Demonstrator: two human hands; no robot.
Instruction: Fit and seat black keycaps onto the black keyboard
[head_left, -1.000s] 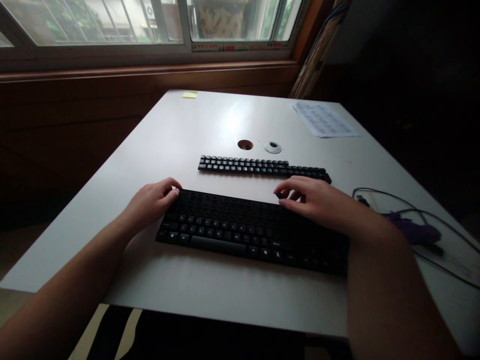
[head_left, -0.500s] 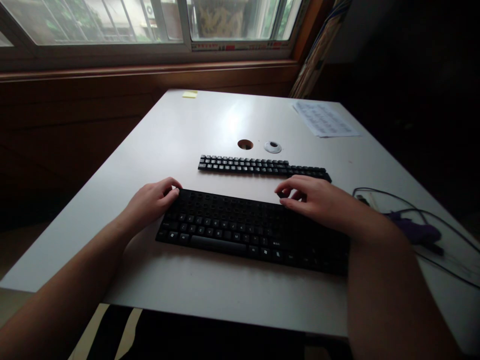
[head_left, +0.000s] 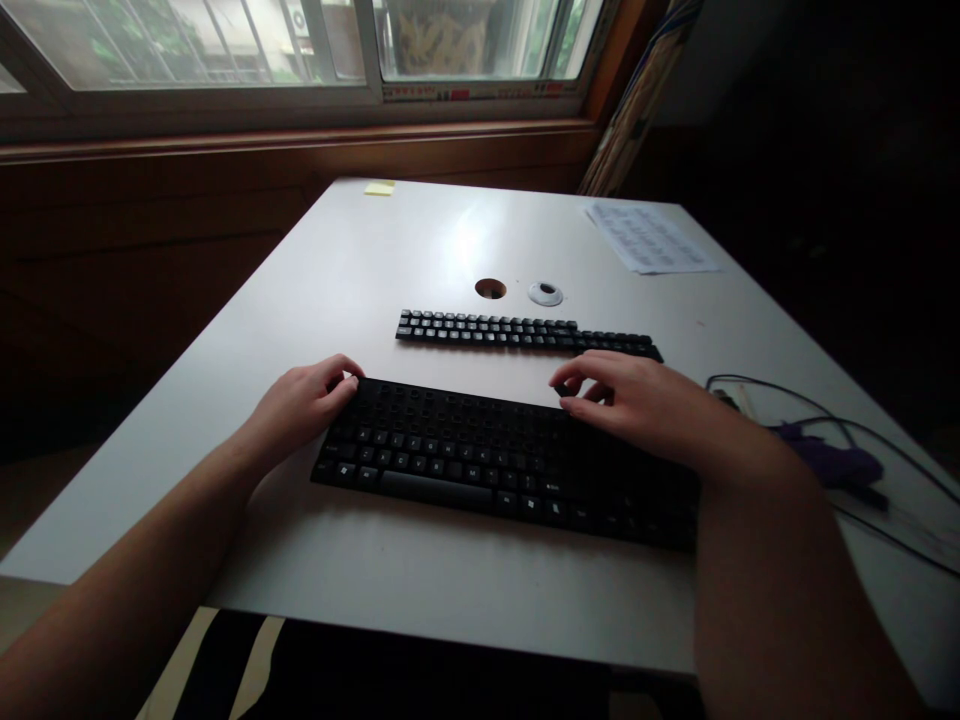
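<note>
A black keyboard [head_left: 435, 490] lies slightly angled on the white desk. Its lower rows carry keycaps, while the upper rows show bare key sockets. My left hand [head_left: 300, 400] grips the keyboard's far left corner between thumb and fingers. Over the keyboard's far edge, right of centre, my right hand [head_left: 626, 395] is closed in a pinch on a small black keycap [head_left: 560, 389]. Beyond the keyboard, loose keycaps [head_left: 480, 329] are lined up in rows. My right hand and forearm hide part of the keyboard's right side and the near right end of those rows.
Past the rows are a round cable hole [head_left: 491, 289] and a grey ring-shaped cover [head_left: 546, 294]. Papers [head_left: 652, 240] lie at the far right, a yellow sticky note [head_left: 379, 188] at the far left. Black cables [head_left: 795, 390] and a purple item [head_left: 836, 460] sit by my right forearm.
</note>
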